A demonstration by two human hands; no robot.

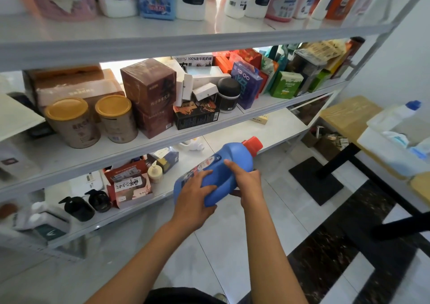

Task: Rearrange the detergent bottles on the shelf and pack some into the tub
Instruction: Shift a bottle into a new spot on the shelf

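Both our left hand (194, 195) and right hand (245, 180) clasp the tilted blue bottle (216, 168); its smooth body could slip floorward before reaching the tub (393, 157) to their right.

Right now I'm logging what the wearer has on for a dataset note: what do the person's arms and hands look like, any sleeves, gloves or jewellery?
Both forearms are bare up to the bottom edge of the picture: no sleeves show. The left hand and right hand wear no gloves, and no rings, watch or wristbands are visible. A dark garment shows at the bottom edge, between the arms.
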